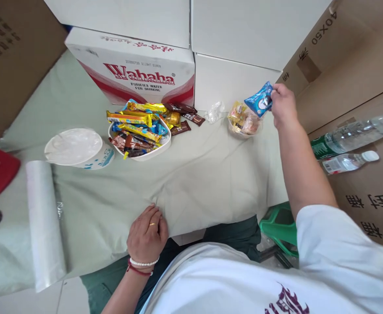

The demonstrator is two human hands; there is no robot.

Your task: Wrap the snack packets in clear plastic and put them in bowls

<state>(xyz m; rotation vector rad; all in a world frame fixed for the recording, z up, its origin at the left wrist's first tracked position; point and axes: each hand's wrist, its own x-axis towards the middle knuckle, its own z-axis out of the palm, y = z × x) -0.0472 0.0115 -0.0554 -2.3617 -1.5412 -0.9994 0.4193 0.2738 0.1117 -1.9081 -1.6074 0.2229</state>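
My right hand [283, 104] is closed on a blue snack packet [258, 100], pinching it by its right end. The packet hangs over the upper right rim of a small clear tub [240, 131] of pink and yellow wrapped snacks [251, 123]. My left hand [147, 235] rests on the cloth at the table's front edge, its fingers curled together with nothing visible in them. A white bowl [160, 150] at the back centre is heaped with yellow, blue and brown wrapped bars [135, 126]. Several brown bars [194, 117] lie to its right.
Left of the bowl stands a white paper tub [101, 159], with a plastic film roll [46, 226] nearer me. Crumpled clear plastic [214, 112] lies by the Wahaha carton [139, 72]. Plastic bottles [358, 135] and a green stool [279, 224] are at right.
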